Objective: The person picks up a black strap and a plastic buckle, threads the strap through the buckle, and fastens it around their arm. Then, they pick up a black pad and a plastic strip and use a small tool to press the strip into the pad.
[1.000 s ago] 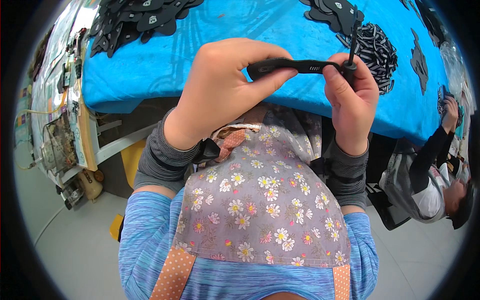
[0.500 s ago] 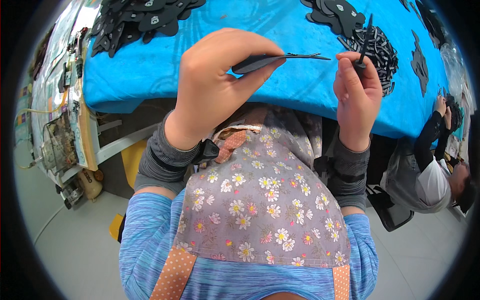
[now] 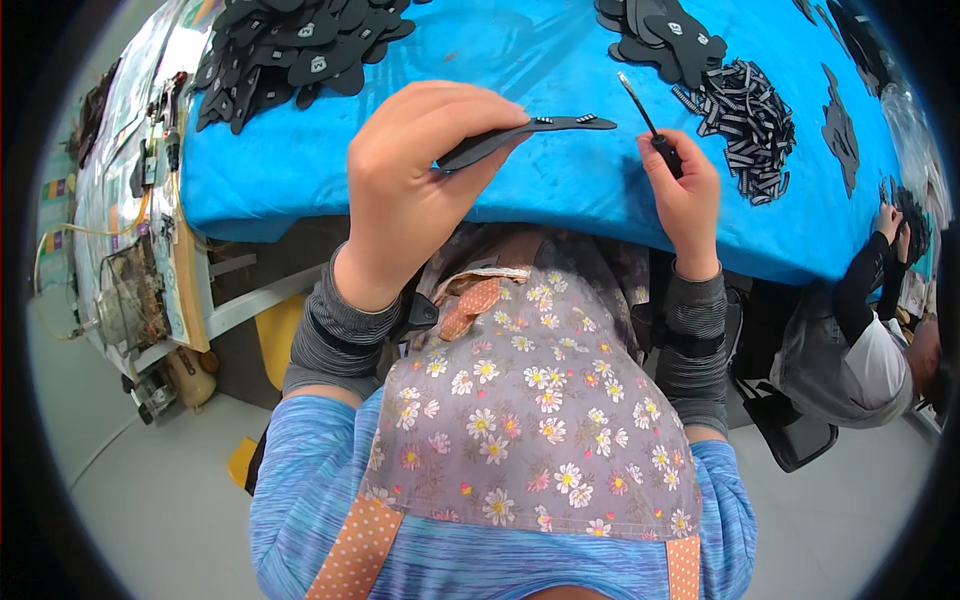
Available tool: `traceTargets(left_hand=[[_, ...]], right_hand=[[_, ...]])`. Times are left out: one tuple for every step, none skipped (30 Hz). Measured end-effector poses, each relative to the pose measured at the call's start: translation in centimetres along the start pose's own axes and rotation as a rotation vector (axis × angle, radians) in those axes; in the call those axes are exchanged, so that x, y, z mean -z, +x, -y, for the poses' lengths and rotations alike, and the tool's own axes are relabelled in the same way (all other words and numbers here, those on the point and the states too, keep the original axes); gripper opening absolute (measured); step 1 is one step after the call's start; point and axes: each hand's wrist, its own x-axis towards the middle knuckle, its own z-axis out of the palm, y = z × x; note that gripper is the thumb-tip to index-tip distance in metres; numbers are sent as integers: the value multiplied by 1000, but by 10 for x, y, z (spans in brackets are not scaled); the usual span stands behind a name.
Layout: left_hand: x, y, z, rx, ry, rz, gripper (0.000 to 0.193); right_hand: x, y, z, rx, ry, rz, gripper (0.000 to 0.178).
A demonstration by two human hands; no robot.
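Observation:
My left hand (image 3: 425,180) pinches a thin black sole-shaped piece (image 3: 478,148), its narrow end pointing right. Small black-and-white striped bits show on the upper side of that piece. To the right, my right hand (image 3: 685,195) is wrapped round the black handle of a thin screwdriver-like tool (image 3: 640,105), with its shaft slanting up and left. The tool's tip stays apart from the black piece. Just beyond my right hand lies a heap of small striped black-and-white strips (image 3: 750,130) on the blue cloth.
A blue-covered table (image 3: 300,185) spans the front. Black sole-shaped pieces are piled at the far left (image 3: 290,50) and far right (image 3: 665,40). More dark pieces (image 3: 840,130) lie along the right side. Another person (image 3: 855,350) works at the right edge. Tools and wires hang at left.
My right hand has shifted slightly left and down, and the tool now tilts leftward instead of standing nearly upright. My left hand has lowered a little, turning the black piece so its striped bits show more.

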Motion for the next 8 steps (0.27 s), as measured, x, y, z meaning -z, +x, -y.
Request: traceTargets(left_hand=[[0, 1, 0, -1, 15, -4, 21], [0, 1, 0, -1, 32, -8, 21], [1, 1, 0, -6, 34, -7, 21], [1, 1, -1, -9, 52, -10, 21], [1, 1, -1, -12, 73, -16, 21], [1, 1, -2, -16, 79, -17, 21], [2, 0, -2, -13, 73, -11, 21], [4, 1, -1, -13, 69, -2, 22]], right_hand=[[0, -1, 2, -13, -14, 3, 14], [0, -2, 3, -26, -28, 8, 14], [-1, -1, 3, -24, -25, 4, 14], [-1, -2, 2, 8, -61, 1, 14], [-1, -1, 1, 42, -97, 0, 14], [-1, -2, -2, 47, -92, -1, 14], [-1, -2, -5, 65, -75, -2, 14], [-3, 0, -9, 84, -53, -5, 14]])
